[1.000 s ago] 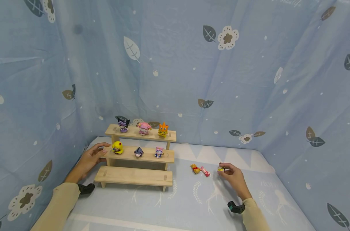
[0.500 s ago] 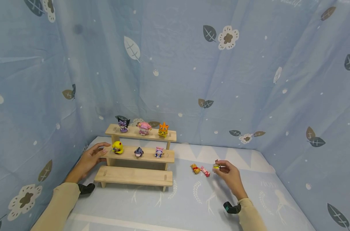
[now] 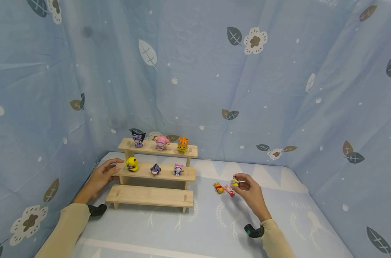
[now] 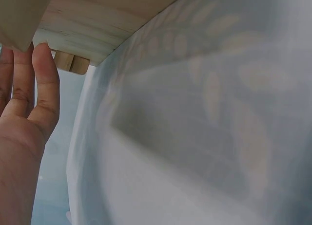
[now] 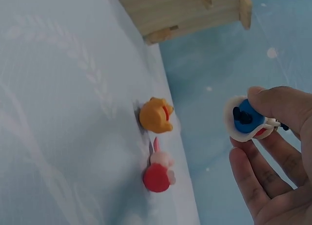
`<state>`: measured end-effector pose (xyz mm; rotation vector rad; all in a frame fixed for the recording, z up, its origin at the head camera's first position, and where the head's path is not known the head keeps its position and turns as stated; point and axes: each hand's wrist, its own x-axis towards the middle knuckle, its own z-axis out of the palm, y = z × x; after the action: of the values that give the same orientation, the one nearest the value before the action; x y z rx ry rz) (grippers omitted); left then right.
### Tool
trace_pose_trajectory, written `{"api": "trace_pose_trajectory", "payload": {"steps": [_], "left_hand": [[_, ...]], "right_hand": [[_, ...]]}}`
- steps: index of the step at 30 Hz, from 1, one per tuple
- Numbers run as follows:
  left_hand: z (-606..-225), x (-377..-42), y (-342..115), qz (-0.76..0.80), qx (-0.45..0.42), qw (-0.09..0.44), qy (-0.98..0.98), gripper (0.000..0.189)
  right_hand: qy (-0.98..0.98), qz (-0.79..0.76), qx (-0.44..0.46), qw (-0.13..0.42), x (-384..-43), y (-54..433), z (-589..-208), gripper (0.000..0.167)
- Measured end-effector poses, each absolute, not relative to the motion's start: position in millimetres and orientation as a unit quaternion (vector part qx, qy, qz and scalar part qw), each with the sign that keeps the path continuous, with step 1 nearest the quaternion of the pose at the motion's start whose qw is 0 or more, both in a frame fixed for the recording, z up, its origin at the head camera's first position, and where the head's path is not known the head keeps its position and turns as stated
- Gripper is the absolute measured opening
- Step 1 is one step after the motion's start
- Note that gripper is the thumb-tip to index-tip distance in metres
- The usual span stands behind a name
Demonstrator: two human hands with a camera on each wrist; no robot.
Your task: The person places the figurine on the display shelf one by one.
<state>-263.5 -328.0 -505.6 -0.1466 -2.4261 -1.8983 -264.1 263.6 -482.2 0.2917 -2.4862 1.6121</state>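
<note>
My right hand (image 3: 251,191) pinches a small figurine (image 3: 234,181) between thumb and fingers, above the table. In the right wrist view this figurine (image 5: 248,119) shows a blue underside, a white rim and a bit of red. Just left of it, a yellow bear figurine (image 3: 218,187) in red and a pink-and-red Piglet figurine (image 3: 229,191) lie on the cloth. My left hand (image 3: 102,176) touches the left end of the three-tier wooden display stand (image 3: 150,196) at its middle step. In the left wrist view its fingers (image 4: 46,84) look fairly straight, with some tips hidden by wood.
On the top step stand a black-and-purple figurine (image 3: 138,139), a pink one (image 3: 161,142) and an orange-yellow one (image 3: 183,144). The middle step bears a yellow figurine (image 3: 132,164), a grey-blue donkey (image 3: 155,169) and a purple-pink one (image 3: 178,170). Patterned blue curtain (image 3: 198,71) surrounds the table.
My right hand has moved left and slightly up with the figurine, from the right of the two lying figurines to just above and beside the Piglet. The left hand stays put.
</note>
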Motion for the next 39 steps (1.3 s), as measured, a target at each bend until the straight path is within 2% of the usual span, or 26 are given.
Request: {"api": "trace_pose_trajectory", "payload": {"steps": [31, 39], "left_hand": [[-507, -265, -327, -0.614, -0.037, 0.027, -0.788, 0.054], [-508, -266, -327, -0.611, -0.037, 0.030, -0.790, 0.054]], "right_hand": [[-0.796, 0.579, 0.172, 0.046, -256, 205, -486, 0.051], [-0.800, 0.568, 0.190, 0.043, -254, 193, -488, 0.045]]}}
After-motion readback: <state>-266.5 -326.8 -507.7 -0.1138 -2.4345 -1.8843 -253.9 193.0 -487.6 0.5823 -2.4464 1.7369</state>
